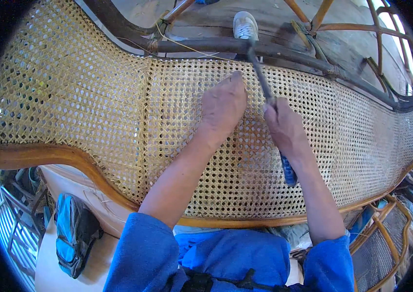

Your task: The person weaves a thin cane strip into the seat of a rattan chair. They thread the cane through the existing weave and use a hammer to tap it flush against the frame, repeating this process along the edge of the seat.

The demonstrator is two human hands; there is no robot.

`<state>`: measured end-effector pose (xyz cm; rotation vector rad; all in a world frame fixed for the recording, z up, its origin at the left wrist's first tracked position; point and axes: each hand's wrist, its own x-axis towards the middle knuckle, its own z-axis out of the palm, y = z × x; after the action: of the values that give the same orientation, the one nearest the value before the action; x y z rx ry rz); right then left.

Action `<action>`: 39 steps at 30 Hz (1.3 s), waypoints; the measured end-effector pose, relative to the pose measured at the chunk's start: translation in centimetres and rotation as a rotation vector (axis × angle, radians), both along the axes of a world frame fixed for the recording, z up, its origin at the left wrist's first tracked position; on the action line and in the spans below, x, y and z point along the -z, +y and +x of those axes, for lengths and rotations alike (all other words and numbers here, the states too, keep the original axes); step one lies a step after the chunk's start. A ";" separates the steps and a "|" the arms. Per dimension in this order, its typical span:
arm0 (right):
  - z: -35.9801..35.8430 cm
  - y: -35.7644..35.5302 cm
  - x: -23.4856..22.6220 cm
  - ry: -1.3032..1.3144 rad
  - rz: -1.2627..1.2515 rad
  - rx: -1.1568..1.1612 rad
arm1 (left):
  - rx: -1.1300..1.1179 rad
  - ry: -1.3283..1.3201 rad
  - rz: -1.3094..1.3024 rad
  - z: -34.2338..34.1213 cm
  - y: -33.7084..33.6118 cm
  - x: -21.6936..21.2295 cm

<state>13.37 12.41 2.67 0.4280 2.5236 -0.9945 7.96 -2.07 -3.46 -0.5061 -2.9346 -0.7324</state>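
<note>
A wide panel of woven cane webbing (206, 190) spans the view in front of me. My left hand (225, 100) is closed over it near the far edge, fingertips pinched together; anything between them is too small or hidden to make out. Just to its right, my right hand (284, 124) grips a hammer (263, 82) with a dark shaft and a blue grip showing below the hand. The hammer's far end reaches over the dark rail (206, 47) along the webbing's far edge, and its head is blurred.
Curved brown rattan (55, 155) borders the near side. Loose cane strands (182, 45) lie along the far rail. A white shoe (245, 27) shows beyond it. A blue and black backpack (70, 233) sits at lower left, and another rattan frame (381, 233) at lower right.
</note>
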 end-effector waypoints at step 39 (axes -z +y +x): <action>1.3 1.6 0.4 -0.052 0.050 -0.020 | 0.054 -0.489 -0.203 -3.6 1.6 -3.5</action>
<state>14.67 14.06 2.25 0.4366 2.5057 -0.9036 4.40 -0.48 0.05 -0.4799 -3.4898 -0.6421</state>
